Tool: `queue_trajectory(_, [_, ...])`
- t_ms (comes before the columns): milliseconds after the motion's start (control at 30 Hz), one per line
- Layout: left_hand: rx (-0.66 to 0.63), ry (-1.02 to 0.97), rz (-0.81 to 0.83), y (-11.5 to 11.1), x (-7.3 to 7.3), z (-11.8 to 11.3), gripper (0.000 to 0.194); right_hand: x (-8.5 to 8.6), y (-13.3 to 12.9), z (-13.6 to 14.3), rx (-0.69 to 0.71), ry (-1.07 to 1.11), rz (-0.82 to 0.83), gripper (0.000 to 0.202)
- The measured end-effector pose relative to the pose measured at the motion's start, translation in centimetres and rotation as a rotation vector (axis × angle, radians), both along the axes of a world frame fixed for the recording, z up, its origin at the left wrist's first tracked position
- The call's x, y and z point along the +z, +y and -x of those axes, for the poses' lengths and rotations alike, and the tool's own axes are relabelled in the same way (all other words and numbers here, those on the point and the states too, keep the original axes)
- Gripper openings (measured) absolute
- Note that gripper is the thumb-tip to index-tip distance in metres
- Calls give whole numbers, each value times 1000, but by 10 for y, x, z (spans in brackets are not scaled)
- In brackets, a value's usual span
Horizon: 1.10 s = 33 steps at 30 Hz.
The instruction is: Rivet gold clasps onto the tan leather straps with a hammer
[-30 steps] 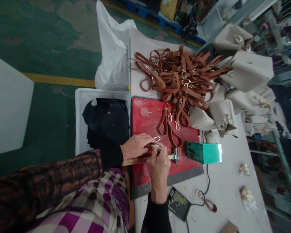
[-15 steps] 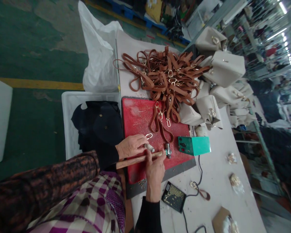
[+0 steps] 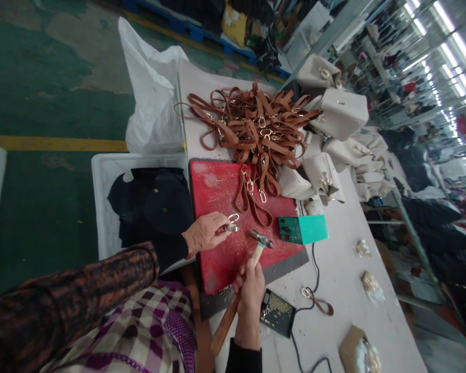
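My left hand (image 3: 204,233) grips a short metal punch (image 3: 230,227) and holds it down on the red cutting mat (image 3: 217,259), beside a gold oval ring (image 3: 233,217). My right hand (image 3: 250,287) is closed on the wooden handle of a small hammer (image 3: 262,239), whose steel head hangs just above the mat, to the right of the punch. A heap of brown leather straps (image 3: 256,129) with gold clips lies at the mat's far end, and two straps trail onto the red surface.
A green electrical box (image 3: 303,229) sits at the mat's right edge, its cable running to a black pad (image 3: 277,313). Beige handbags (image 3: 339,114) are piled on the right. A white crate (image 3: 101,181) of dark pieces and a white plastic bag (image 3: 151,103) stand left of the table.
My right hand has slid back along the hammer handle and swung the hammer up, its head now raised off the mat. The left hand keeps the punch in place.
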<state>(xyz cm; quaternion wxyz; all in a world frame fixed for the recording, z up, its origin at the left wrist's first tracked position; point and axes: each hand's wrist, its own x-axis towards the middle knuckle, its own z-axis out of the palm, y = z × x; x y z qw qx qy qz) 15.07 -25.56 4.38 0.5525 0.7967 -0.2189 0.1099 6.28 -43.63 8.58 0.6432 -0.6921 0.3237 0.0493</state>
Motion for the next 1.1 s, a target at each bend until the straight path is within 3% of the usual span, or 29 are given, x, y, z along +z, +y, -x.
queue_trajectory(67, [-2, -5, -10, 0, -1, 1, 2, 10, 8, 11, 48, -39, 166, 37])
queue_trajectory(233, [-10, -8, -10, 1, -2, 2, 5, 48, 19, 29, 311, -123, 830, 38])
queue_trajectory(400, [3, -4, 15, 1, -2, 2, 6, 56, 28, 20, 508, -155, 1121, 56])
queue_trajectory(500, [16, -2, 28, 0, -3, 2, 6, 59, 32, 14, 566, -133, 1176, 56])
queue_trajectory(600, [28, 1, 28, -1, -3, 1, 6, 74, 32, 15, 570, -158, 1213, 56])
queue_trajectory(700, [30, 1, 24, -2, -4, 0, 4, 91, 29, 21, 389, -214, 1277, 53])
queue_trajectory(767, [31, -5, 27, -2, -5, 0, 4, 93, 28, 24, 281, -233, 1274, 51])
queue_trajectory(800, [24, -12, 29, -2, -6, 0, 4, 90, 28, 23, 308, -212, 1255, 49])
queue_trajectory(933, [-6, -49, 28, -1, -11, 0, 16, 71, 29, 15, 652, -68, 1125, 47])
queue_trajectory(1000, [-4, -45, 29, 0, -13, 0, 21, 71, 28, 12, 578, -79, 1097, 49])
queue_trajectory(1100, [0, -17, 39, 1, -14, 0, 21, 80, 17, 14, 320, -104, 1088, 48])
